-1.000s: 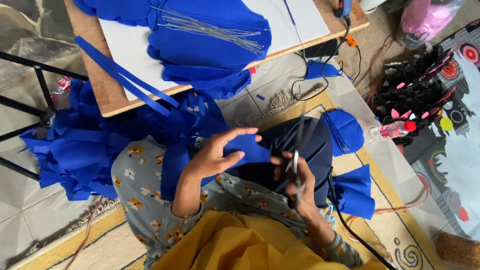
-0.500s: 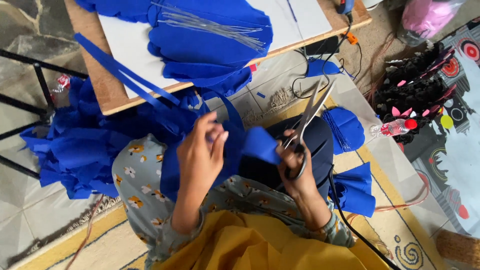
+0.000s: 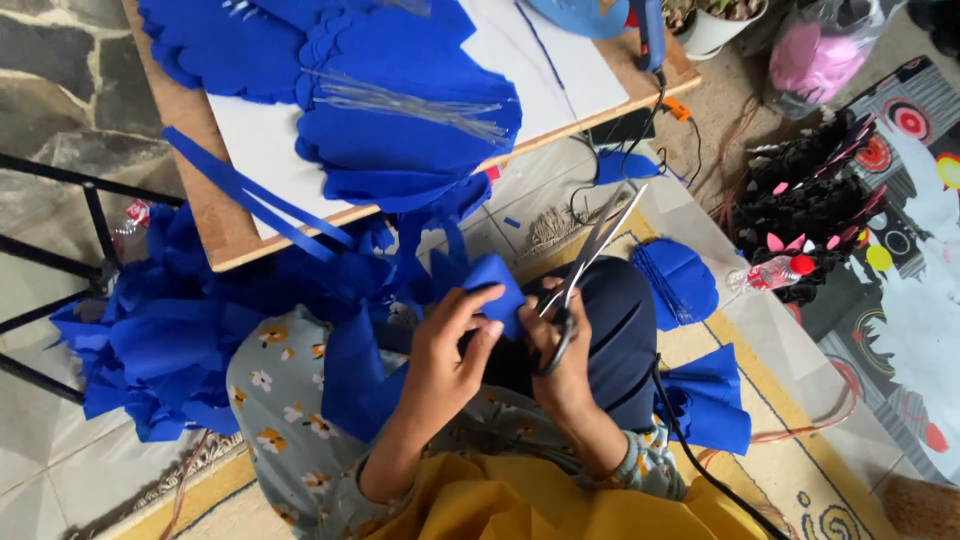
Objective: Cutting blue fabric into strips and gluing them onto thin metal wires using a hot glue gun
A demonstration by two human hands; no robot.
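Blue felt piece (image 3: 497, 292) sits over the person's lap, pinched between the thumb and curled fingers (image 3: 478, 318) of the left hand (image 3: 450, 350). Just beside it, the right hand (image 3: 562, 352) is closed through the handles of scissors (image 3: 592, 262), blades nearly together and pointing up toward the wooden board (image 3: 215, 225).

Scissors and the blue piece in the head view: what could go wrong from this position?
The left hand pinches the small blue piece right beside the open scissors in the right hand, so a fingertip might get nicked. The piece looks soft and folded, so the cut may wander. The black cable runs close by the right elbow and could snag.
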